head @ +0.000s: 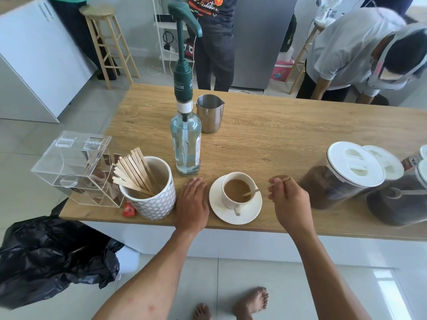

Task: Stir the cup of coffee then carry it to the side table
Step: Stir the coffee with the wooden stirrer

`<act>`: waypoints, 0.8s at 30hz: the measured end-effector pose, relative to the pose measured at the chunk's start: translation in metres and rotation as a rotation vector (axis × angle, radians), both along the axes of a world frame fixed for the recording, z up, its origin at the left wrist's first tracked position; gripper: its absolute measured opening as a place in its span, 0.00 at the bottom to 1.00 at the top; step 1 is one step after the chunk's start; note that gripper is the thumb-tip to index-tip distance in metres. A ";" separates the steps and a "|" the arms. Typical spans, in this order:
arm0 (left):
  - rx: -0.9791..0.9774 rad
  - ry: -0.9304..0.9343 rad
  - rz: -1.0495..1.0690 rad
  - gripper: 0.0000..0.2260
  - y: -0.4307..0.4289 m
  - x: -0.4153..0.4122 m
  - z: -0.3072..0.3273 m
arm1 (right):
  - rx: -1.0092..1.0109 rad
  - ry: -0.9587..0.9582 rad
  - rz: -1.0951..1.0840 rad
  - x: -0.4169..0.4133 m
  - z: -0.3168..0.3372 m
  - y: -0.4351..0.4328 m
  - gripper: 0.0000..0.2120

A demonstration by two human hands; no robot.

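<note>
Fingers [278, 182] of right hand [292, 204] curl and pinch thin wooden stir stick [263, 189]; stick slants down-left, its far end dipped in the coffee. Small white ceramic cup [238, 191] of milky brown coffee sits on round white saucer [250, 213] near front edge of light oak-grain wooden table [288, 135], handle pointing toward the person. Left hand [193, 204] lies palm-down on table, fingers straight and relaxed, holding nothing, just beside saucer's left rim, between saucer and white patterned ceramic pot [153, 199] full of wooden sticks. Clear glass bottle with green pump top [186, 144] stands behind cup; steel milk jug [210, 113] just behind bottle. Clear acrylic sachet box [71, 165] at far left. 2 big clear jars with white lids [346, 176] of dark grounds at right, near right hand.
</note>
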State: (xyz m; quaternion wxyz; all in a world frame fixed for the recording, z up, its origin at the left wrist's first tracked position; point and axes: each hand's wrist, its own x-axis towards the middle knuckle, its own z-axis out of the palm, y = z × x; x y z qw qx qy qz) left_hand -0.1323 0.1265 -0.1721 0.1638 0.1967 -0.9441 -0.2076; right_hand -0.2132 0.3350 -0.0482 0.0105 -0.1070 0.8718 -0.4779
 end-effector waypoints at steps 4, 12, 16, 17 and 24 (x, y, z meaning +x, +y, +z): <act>0.006 -0.002 -0.002 0.22 0.001 0.000 0.000 | -0.010 -0.055 0.029 0.002 -0.004 -0.008 0.11; 0.009 -0.021 0.006 0.22 0.001 -0.001 -0.002 | -0.049 -0.093 -0.004 -0.005 -0.004 -0.010 0.12; 0.009 -0.018 0.003 0.23 0.001 -0.002 0.000 | -0.030 -0.052 -0.054 -0.006 -0.003 -0.007 0.12; 0.010 -0.016 0.004 0.22 0.001 -0.002 0.000 | -0.030 -0.051 -0.050 -0.007 -0.002 -0.008 0.11; 0.007 -0.024 0.003 0.22 0.001 -0.001 0.002 | -0.002 -0.048 -0.003 -0.010 -0.003 -0.003 0.11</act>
